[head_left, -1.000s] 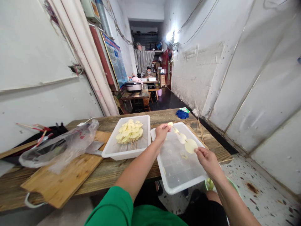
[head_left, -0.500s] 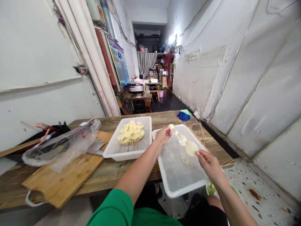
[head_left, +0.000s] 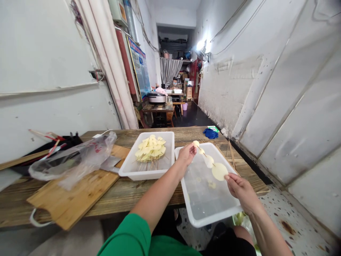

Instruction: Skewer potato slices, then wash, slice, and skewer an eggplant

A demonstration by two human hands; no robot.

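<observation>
Above a white plastic tray (head_left: 205, 211) I hold a thin skewer strung with several pale yellow potato slices (head_left: 209, 161). My left hand (head_left: 188, 154) pinches near the far end, beside the smallest slices. My right hand (head_left: 241, 188) grips the near end, fingertips at the edge of the largest round slice (head_left: 220, 171). Most of the stick is hidden by the slices. A few small slice scraps (head_left: 212, 184) lie on the tray's bottom. Left of it, a second white tray (head_left: 126, 170) holds a pile of skewered slices (head_left: 150, 147), their sticks pointing toward me.
A wooden cutting board (head_left: 69, 202) lies at left with a plastic bag (head_left: 77, 161) and a cleaver blade (head_left: 110, 163). Loose skewers (head_left: 231, 154) and a blue cloth-like bundle (head_left: 211, 133) are at the right. A person (head_left: 175, 83) sits far back.
The view has shifted slightly, moving the scene a little rightward. Both hands still hold the skewer of slices over the tray, in nearly the same pose.
</observation>
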